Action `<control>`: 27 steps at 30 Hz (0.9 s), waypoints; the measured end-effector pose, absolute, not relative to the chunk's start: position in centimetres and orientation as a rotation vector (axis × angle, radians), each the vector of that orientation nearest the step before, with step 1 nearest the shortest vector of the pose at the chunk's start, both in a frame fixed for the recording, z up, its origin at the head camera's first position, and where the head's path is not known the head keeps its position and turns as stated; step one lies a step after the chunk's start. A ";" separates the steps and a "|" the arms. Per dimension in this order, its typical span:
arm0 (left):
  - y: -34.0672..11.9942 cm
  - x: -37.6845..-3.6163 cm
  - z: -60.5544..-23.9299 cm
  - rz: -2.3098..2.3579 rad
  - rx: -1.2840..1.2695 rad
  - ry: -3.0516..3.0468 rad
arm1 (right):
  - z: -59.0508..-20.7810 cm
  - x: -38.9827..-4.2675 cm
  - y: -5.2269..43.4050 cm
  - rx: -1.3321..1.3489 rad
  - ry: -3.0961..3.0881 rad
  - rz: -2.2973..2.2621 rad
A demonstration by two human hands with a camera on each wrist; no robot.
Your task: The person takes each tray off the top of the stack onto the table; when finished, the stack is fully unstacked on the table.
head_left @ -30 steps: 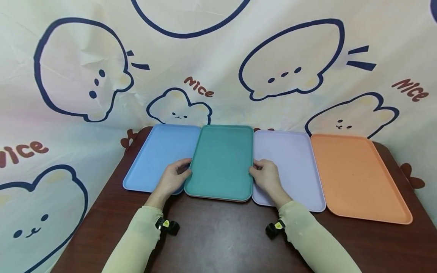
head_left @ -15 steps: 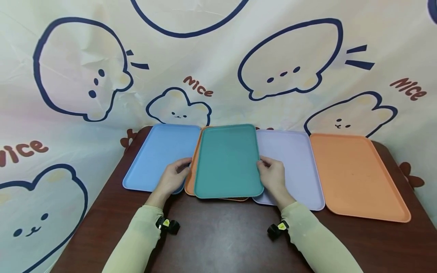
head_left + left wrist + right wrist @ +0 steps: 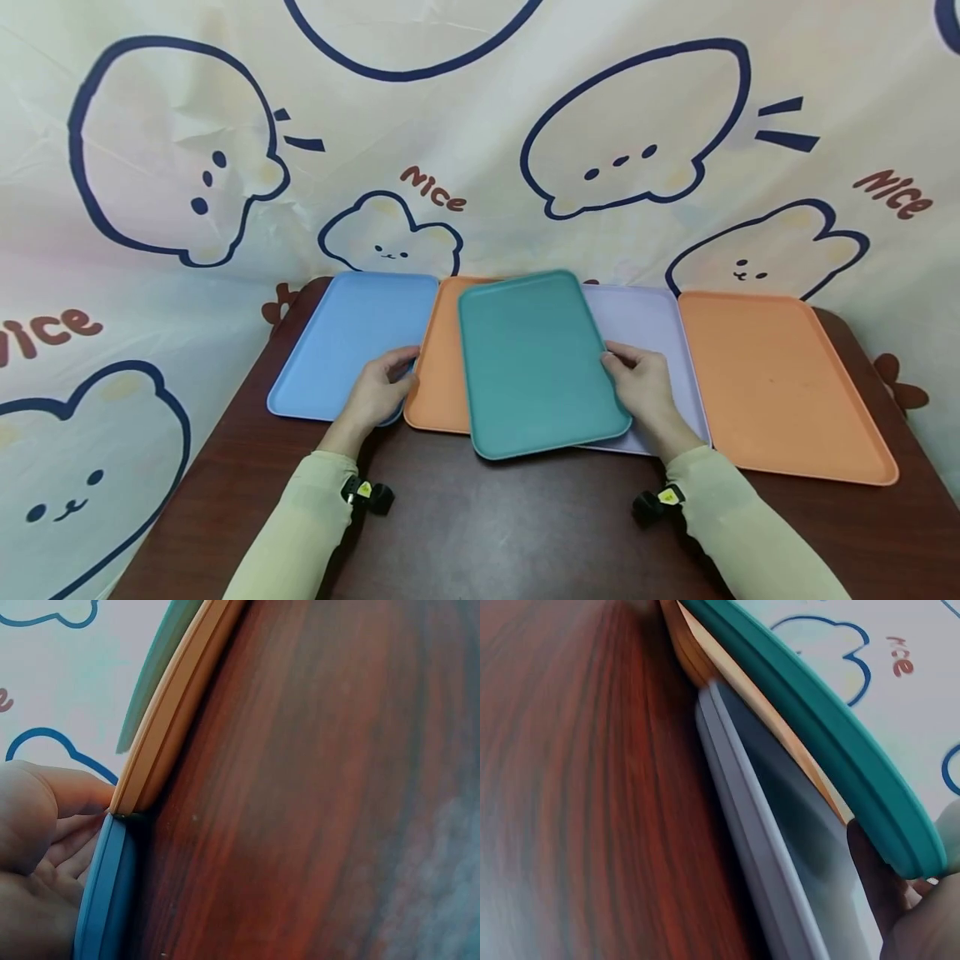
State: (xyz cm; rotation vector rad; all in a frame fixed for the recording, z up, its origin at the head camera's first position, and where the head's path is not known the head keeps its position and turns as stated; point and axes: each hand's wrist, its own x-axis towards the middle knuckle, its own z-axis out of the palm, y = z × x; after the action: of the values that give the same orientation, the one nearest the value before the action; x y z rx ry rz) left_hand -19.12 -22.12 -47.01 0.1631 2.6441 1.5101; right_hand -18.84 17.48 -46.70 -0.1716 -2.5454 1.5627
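In the head view a green tray (image 3: 540, 362) hangs tilted and turned over part of an orange tray (image 3: 442, 358) and a lilac tray (image 3: 637, 317). The right hand (image 3: 643, 387) grips the green tray by its right edge, thumb above; the right wrist view shows that tray's teal rim (image 3: 832, 742) raised over the others. At the orange tray's left edge, the left hand (image 3: 375, 387) pinches the rim. The left wrist view shows its thumb (image 3: 79, 793) at the tray's corner. The far ends of that hand's fingers are hidden there.
A blue tray (image 3: 360, 333) lies to the left, under the left hand. Another orange tray (image 3: 780, 383) lies at the right. All stand on a dark wooden table (image 3: 480, 525); a printed cloth (image 3: 487, 125) hangs behind.
The right hand has moved rightward with the green tray, lifting and turning it off the orange tray, which now shows underneath. The left hand has stayed in place.
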 end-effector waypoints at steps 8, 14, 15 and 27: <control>-22.0 -19.2 -47.1 1.503 0.175 2.651 | -46.4 -18.6 21.3 -0.029 -2.639 1.544; -22.0 -19.3 -47.0 1.488 0.177 2.662 | -46.0 -18.1 23.6 0.093 -2.711 1.585; -22.0 -19.2 -47.0 1.485 0.177 2.666 | -45.8 -18.1 23.9 0.109 -2.727 1.583; -22.0 -19.2 -47.0 1.478 0.180 2.675 | -44.4 -17.4 25.9 0.410 -2.789 1.578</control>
State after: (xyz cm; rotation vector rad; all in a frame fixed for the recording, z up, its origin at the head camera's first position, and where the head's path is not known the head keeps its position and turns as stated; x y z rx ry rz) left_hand -19.23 -21.99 -46.99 0.1795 2.6748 1.4779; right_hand -17.35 25.87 -44.39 0.4100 -2.7892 1.5784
